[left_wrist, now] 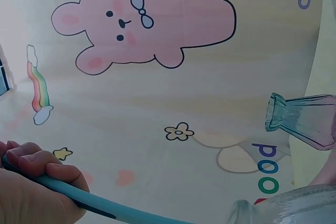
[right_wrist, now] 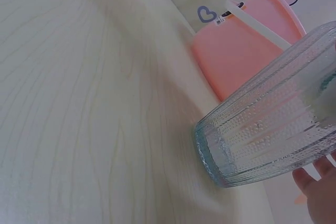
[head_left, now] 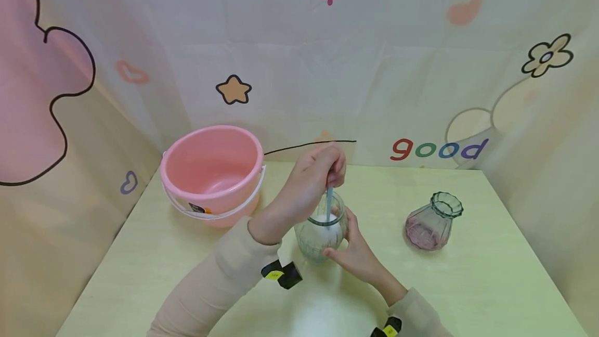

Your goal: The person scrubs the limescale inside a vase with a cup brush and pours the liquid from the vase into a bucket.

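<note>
My left hand [head_left: 311,181] grips the light-blue handle of a bottle brush [head_left: 329,197] from above. The brush's white head sits inside a clear ribbed glass jar [head_left: 311,243], partly seen through the wall. In the left wrist view, curled fingers [left_wrist: 60,174] wrap the handle, which has a dark inlay. My right hand [head_left: 357,256] holds the jar's right side, thumb toward the front and fingers behind. The right wrist view shows the jar [right_wrist: 257,135] with its thick base close to the table and fingertips [right_wrist: 304,179] against its side.
A pink bucket [head_left: 212,170] with a white handle stands at the back left of the pale table [head_left: 486,285]. To the right, a small faceted glass vase [head_left: 430,228] with a purple-tinted base stands apart from the hands. A patterned curtain [head_left: 281,25] surrounds the table.
</note>
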A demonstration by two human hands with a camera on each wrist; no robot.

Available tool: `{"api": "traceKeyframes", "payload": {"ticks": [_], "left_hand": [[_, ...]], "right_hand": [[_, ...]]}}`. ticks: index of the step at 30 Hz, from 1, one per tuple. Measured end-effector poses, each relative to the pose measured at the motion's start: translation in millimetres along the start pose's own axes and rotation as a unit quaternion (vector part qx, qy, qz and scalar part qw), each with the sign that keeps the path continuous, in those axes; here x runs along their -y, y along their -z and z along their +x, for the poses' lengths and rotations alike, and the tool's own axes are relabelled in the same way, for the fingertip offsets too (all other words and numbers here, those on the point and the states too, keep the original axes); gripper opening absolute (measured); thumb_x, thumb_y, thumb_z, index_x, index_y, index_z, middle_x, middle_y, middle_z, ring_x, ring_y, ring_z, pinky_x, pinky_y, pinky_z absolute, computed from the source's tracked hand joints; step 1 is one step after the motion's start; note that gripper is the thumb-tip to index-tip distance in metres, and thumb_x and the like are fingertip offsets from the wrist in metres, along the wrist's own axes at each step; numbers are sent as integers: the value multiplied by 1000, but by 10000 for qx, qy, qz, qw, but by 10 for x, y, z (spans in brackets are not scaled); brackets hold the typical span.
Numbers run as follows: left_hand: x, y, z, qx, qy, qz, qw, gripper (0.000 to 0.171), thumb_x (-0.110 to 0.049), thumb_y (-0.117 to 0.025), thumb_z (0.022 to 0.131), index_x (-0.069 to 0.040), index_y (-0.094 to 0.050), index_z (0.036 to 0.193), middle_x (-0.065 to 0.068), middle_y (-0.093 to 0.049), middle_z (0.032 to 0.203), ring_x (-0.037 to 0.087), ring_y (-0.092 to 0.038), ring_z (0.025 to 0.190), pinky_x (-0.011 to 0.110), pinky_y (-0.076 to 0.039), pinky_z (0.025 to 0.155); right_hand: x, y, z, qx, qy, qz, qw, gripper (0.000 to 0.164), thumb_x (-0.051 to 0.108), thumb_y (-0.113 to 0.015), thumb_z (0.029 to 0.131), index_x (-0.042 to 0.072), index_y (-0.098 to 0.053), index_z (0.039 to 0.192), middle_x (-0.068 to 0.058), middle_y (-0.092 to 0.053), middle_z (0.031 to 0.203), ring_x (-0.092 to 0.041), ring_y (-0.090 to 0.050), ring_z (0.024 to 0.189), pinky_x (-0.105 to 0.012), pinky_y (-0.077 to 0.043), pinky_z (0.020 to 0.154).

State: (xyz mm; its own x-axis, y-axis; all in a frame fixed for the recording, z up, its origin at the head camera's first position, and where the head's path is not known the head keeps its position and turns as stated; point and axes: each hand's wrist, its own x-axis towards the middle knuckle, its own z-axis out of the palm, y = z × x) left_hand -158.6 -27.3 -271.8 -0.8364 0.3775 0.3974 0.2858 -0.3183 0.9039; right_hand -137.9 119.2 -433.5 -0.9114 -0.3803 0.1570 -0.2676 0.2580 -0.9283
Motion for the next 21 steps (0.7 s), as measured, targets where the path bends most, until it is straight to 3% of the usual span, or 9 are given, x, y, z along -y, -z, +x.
{"api": "traceKeyframes", "payload": {"ticks": [9,16,21], "left_hand": [[257,-3,-45,51,347,166,9992,27,-11,-32,93,-1,-35,67,11,-29,64,23,-28,57,30,-27,57],[413,48,-53,-138,409,170,9989,27,-12,-32,93,-1,-35,69,10,-29,63,23,-28,56,33,-26,57],[548,101,-62,-225,642,275,9973,26,-14,-33,93,0,-36,70,9,-31,64,24,-30,58,33,-27,58]], "right_hand": [[-2,13,-3,27,155,-182,9997,93,16,-70,77,7,-4,142,-15,-16,145,-26,-20,130,-58,-26,98],[6,7,-7,-20,147,-139,9998,92,16,-71,77,7,-6,141,-15,-16,145,-26,-19,130,-59,-26,98],[11,2,-16,-77,175,-179,9997,92,13,-71,76,7,-7,141,-16,-18,144,-26,-21,129,-58,-28,97]]}}
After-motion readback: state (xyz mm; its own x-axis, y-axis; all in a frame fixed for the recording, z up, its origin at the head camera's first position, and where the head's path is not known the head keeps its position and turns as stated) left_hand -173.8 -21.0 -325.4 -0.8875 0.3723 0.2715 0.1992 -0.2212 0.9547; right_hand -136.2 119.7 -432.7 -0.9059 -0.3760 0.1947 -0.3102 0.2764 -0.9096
